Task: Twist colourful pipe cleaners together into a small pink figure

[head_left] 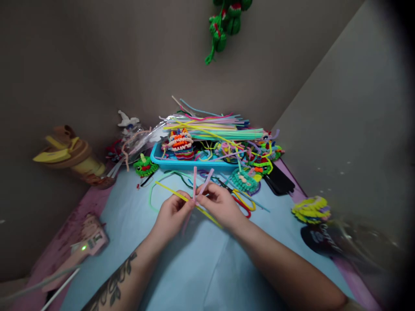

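Note:
My left hand (174, 212) and my right hand (223, 206) meet over the middle of the table, fingertips pinched close together. Between them a yellow pipe cleaner (167, 188) runs slantwise, its far end pointing left and its near end below my right hand. A pink pipe cleaner (195, 180) sticks up from the pinch, and a lilac one (207, 179) leans right beside it. My fingers hide where the stems cross. Just beyond my right hand lie scissors (244, 204) with red and yellow handles.
A blue tray (191, 165) at the back holds fuzzy figures and a pile of pipe cleaners (227, 129). A black phone (279, 180) and a yellow-green fuzzy piece (311, 210) lie right. A pink glue gun (89, 242) with a green light lies left. Green figures (222, 28) hang above.

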### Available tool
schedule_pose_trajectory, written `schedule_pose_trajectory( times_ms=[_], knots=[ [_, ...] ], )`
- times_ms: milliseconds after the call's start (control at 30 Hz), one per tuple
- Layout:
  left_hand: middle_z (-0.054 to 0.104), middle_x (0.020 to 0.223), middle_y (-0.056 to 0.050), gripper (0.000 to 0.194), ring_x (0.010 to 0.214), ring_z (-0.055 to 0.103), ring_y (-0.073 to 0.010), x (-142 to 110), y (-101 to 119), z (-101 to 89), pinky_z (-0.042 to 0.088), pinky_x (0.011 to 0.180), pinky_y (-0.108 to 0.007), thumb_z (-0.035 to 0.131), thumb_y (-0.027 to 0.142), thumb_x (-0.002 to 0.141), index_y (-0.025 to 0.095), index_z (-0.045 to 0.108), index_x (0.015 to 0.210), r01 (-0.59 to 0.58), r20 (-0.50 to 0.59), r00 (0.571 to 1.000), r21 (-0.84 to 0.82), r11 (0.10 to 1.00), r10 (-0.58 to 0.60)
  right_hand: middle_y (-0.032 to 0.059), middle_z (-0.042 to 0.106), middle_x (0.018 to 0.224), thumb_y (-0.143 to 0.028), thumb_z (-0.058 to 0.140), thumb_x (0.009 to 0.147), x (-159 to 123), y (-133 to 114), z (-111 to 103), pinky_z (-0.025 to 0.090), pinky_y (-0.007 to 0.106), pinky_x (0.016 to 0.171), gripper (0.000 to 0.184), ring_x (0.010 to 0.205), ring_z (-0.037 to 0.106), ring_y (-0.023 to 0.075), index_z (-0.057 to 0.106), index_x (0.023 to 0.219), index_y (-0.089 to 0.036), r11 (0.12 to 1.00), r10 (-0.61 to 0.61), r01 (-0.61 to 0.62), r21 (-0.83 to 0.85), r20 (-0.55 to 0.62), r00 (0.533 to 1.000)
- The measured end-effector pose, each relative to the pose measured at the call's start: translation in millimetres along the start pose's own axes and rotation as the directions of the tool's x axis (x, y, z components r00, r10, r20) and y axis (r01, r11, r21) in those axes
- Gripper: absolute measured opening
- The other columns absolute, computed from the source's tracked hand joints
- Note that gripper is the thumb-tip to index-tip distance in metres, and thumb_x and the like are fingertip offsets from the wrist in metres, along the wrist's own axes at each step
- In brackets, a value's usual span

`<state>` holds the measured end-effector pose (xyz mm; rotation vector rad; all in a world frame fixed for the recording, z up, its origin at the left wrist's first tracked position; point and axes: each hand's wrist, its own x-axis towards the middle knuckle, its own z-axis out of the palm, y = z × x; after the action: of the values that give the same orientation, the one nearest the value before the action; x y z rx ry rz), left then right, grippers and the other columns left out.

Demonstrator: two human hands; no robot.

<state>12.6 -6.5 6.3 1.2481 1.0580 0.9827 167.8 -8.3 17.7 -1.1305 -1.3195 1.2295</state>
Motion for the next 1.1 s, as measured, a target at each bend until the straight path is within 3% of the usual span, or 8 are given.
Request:
schedule_pose_trajectory(
  times_ms=[167, 267, 400, 700, 867, 1000, 1100],
  knots=[
    [0.053, 0.062, 0.004, 0.029, 0.058, 0.045, -0.0083, 1, -1, 0.1, 0.034, 0.056, -0.018, 0.075, 0.039, 0.07, 0.017, 0.057, 0.07, 0.086, -0.005, 0.996, -0.226, 0.97, -0.09, 0.0006, 0.063, 0.072, -0.028, 0.067, 0.074, 2, -1, -4, 0.046, 0.027, 0.066, 0.01, 0.071, 0.058, 0.0145, 0.066, 0.073, -0.018, 0.998, -0.043, 0.043, 0.035, 0.019, 0.999],
    [0.059, 0.065, 0.003, 0.031, 0.06, 0.049, -0.0087, 1, 2, 1.7, 0.036, 0.059, -0.019, 0.08, 0.038, 0.064, 0.016, 0.063, 0.077, 0.185, 0.043, 0.982, -0.338, 0.923, -0.182, 0.0016, 0.065, 0.072, -0.025, 0.069, 0.075, 2, 0, -4, 0.045, 0.027, 0.065, 0.007, 0.071, 0.059, 0.0151, 0.068, 0.071, -0.019, 0.985, -0.169, 0.17, -0.024, 0.036, 0.985],
    [0.063, 0.066, -0.001, 0.035, 0.06, 0.051, -0.0093, 0, 8, 3.4, 0.039, 0.06, -0.02, 0.084, 0.038, 0.057, 0.012, 0.069, 0.076, 0.282, 0.118, 0.959, -0.372, 0.884, -0.257, 0.003, 0.065, 0.073, -0.024, 0.07, 0.076, 1, 3, -4, 0.047, 0.029, 0.066, 0.007, 0.072, 0.061, 0.0162, 0.07, 0.07, -0.02, 0.953, -0.295, 0.295, -0.074, 0.019, 0.955],
    [0.062, 0.061, 0.001, 0.033, 0.056, 0.054, -0.0067, 0, 10, 5.7, 0.045, 0.056, -0.017, 0.085, 0.037, 0.056, 0.011, 0.067, 0.067, 0.32, 0.058, 0.942, -0.45, 0.834, -0.331, 0.002, 0.068, 0.075, -0.017, 0.067, 0.079, -3, 11, -8, 0.049, 0.031, 0.071, 0.006, 0.074, 0.063, 0.0156, 0.07, 0.078, -0.023, 0.853, -0.475, 0.485, -0.191, 0.102, 0.874],
    [0.063, 0.062, 0.0, 0.033, 0.055, 0.054, -0.006, 1, 8, 1.0, 0.048, 0.057, -0.017, 0.086, 0.034, 0.055, 0.01, 0.069, 0.07, 0.321, 0.043, 0.939, -0.463, 0.826, -0.341, 0.0056, 0.069, 0.089, -0.016, 0.06, 0.085, 1, 10, -15, 0.05, 0.034, 0.077, 0.019, 0.084, 0.064, 0.0172, 0.07, 0.099, -0.023, 0.743, -0.525, 0.569, -0.353, 0.219, 0.822],
    [0.065, 0.065, -0.001, 0.032, 0.057, 0.056, -0.0064, 0, 7, 0.1, 0.049, 0.059, -0.017, 0.086, 0.031, 0.057, 0.01, 0.069, 0.073, 0.323, 0.075, 0.941, -0.486, 0.812, -0.329, 0.0045, 0.068, 0.09, -0.014, 0.055, 0.087, 0, 12, -16, 0.049, 0.034, 0.076, 0.025, 0.084, 0.062, 0.0166, 0.069, 0.103, -0.026, 0.632, -0.594, 0.619, -0.466, 0.222, 0.773],
    [0.065, 0.064, -0.001, 0.031, 0.057, 0.057, -0.0066, -1, 7, 1.6, 0.049, 0.059, -0.017, 0.086, 0.03, 0.057, 0.01, 0.068, 0.074, 0.322, 0.1, 0.943, -0.511, 0.797, -0.317, 0.0035, 0.067, 0.089, -0.014, 0.055, 0.087, -1, 16, -14, 0.049, 0.034, 0.076, 0.025, 0.083, 0.061, 0.0165, 0.07, 0.102, -0.027, 0.609, -0.624, 0.633, -0.478, 0.204, 0.754]
  ],
)
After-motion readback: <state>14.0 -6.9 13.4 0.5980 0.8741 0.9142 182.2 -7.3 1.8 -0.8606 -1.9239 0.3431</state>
